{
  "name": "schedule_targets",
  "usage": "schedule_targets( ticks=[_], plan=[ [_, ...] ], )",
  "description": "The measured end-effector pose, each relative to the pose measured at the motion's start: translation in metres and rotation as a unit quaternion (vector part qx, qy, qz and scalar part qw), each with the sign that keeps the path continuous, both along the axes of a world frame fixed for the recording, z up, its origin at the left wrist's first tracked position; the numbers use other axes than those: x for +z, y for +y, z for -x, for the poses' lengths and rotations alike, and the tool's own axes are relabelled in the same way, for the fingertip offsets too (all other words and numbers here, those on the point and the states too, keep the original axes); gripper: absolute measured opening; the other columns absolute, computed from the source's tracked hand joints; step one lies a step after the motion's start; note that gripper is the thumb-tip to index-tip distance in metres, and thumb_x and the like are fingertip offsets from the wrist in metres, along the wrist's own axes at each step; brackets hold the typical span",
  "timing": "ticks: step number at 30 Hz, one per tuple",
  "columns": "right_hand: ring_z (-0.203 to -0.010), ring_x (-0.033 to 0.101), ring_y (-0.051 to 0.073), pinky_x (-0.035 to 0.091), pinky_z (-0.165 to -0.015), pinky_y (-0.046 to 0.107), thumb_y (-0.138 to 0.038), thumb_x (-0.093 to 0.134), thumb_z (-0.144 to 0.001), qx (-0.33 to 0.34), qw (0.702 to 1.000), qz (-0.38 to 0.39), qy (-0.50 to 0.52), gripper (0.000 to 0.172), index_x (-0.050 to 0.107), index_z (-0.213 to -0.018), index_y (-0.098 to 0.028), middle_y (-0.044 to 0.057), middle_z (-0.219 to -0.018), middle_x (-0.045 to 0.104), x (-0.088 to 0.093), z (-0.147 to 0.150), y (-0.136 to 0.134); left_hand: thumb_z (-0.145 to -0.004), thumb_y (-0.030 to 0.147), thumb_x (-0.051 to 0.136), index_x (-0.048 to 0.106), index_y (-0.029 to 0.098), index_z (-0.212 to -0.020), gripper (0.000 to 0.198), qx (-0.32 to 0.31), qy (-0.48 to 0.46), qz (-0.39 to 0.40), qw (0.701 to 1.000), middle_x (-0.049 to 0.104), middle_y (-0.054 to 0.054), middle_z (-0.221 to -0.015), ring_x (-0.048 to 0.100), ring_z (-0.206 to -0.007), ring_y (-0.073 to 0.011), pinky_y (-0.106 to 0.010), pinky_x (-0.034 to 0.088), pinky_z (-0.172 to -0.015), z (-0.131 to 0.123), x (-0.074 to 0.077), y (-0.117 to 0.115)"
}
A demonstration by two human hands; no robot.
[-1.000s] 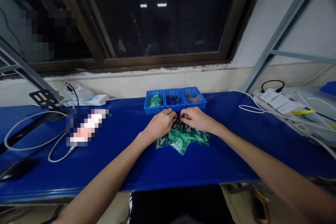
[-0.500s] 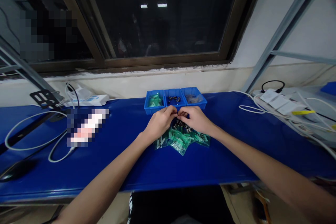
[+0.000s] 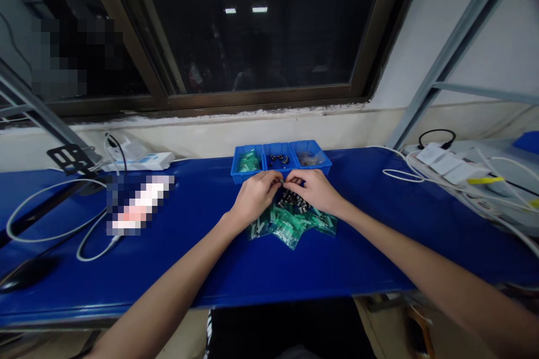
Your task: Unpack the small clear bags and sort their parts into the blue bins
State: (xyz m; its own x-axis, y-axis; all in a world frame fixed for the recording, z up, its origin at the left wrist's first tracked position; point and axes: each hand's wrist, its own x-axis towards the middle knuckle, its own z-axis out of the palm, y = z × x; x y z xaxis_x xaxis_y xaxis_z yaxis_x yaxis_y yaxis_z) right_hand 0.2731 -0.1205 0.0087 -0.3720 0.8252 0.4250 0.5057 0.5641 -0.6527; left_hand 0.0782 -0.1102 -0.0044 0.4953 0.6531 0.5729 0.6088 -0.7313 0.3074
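My left hand [image 3: 256,193] and my right hand [image 3: 314,188] meet fingertip to fingertip, both pinched around something too small to make out. Below them lies a pile of small black and silver parts [image 3: 298,203], partly hidden by my right hand. Green-tinted plastic packets [image 3: 290,227] with pale strips inside spread nearer to me. Just beyond my hands stand three joined blue bins: the left bin [image 3: 236,169] holds green packets, the middle bin [image 3: 275,148] small dark parts, and the right bin [image 3: 327,165] clear plastic bags.
White power strips and cables stand at the back left [image 3: 158,160] and on the right [image 3: 455,165]. A black mouse [image 3: 25,274] and a looped white cable [image 3: 78,255] lie at left on the blue table [image 3: 269,277]. Metal posts rise on both sides.
My fingertips have shifted slightly, and a small glint now shows between them. The bins, packets and pile look the same.
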Motion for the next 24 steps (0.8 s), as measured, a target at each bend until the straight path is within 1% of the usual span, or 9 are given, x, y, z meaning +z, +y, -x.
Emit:
schedule_targets(
  ticks=[6,10,14,18,21,24],
  plan=[
    [-0.068,0.063,0.014,0.048,-0.067,0.029,-0.026,0.058,-0.09,-0.001,0.998,0.004,0.061,0.01,0.064,-0.084,-0.021,0.001,-0.074,0.067,0.0001,-0.0004,0.0001,-0.097,0.03,0.049,0.062,0.017,-0.104,0.019,0.001,0.023,0.017,1.0,0.07,-0.006,-0.095,0.067,-0.084,-0.0195,-0.033,0.053,-0.072,-0.0027,0.0041,-0.0052],
    [-0.069,0.065,0.015,0.051,-0.07,0.031,-0.022,0.054,-0.09,0.026,0.996,0.044,0.078,0.01,0.063,-0.086,-0.02,0.001,-0.074,0.067,-0.0006,-0.0012,0.0019,-0.099,0.032,0.045,0.063,0.017,-0.099,0.024,-0.001,0.047,0.015,0.999,0.07,-0.007,-0.092,0.067,-0.083,-0.0195,-0.032,0.052,-0.07,-0.004,0.0043,-0.007],
    [-0.072,0.067,0.016,0.052,-0.069,0.03,-0.018,0.054,-0.088,0.039,0.991,0.084,0.093,0.009,0.063,-0.089,-0.02,0.002,-0.079,0.068,-0.0018,-0.0013,0.0034,-0.1,0.032,0.044,0.063,0.017,-0.097,0.024,0.017,0.059,0.011,0.998,0.069,-0.006,-0.089,0.066,-0.079,-0.0181,-0.03,0.049,-0.066,-0.0035,0.0044,-0.0074],
    [-0.072,0.066,0.015,0.052,-0.071,0.03,-0.014,0.057,-0.083,0.035,0.993,0.066,0.091,0.01,0.064,-0.088,-0.019,0.002,-0.081,0.068,-0.0028,-0.0013,0.004,-0.1,0.035,0.044,0.062,0.018,-0.098,0.024,0.032,0.055,0.01,0.998,0.068,-0.005,-0.088,0.065,-0.076,-0.0171,-0.028,0.047,-0.063,-0.0038,0.0063,-0.0091],
    [-0.07,0.065,0.015,0.051,-0.069,0.03,-0.014,0.059,-0.082,0.03,0.995,0.059,0.078,0.008,0.064,-0.085,-0.019,0.002,-0.079,0.068,-0.0033,-0.0009,0.004,-0.1,0.034,0.045,0.059,0.019,-0.102,0.021,0.035,0.042,0.008,0.998,0.068,-0.005,-0.093,0.065,-0.079,-0.0168,-0.028,0.049,-0.066,-0.0041,0.0078,-0.0102],
    [-0.067,0.065,0.014,0.051,-0.067,0.03,-0.019,0.061,-0.084,0.033,0.994,0.074,0.071,0.002,0.062,-0.083,-0.019,0.001,-0.075,0.067,-0.0036,-0.0002,0.0036,-0.101,0.029,0.042,0.058,0.018,-0.104,0.019,0.025,0.034,0.005,0.999,0.067,-0.006,-0.097,0.065,-0.084,-0.0172,-0.029,0.051,-0.072,-0.0037,0.0083,-0.0102]
  ],
)
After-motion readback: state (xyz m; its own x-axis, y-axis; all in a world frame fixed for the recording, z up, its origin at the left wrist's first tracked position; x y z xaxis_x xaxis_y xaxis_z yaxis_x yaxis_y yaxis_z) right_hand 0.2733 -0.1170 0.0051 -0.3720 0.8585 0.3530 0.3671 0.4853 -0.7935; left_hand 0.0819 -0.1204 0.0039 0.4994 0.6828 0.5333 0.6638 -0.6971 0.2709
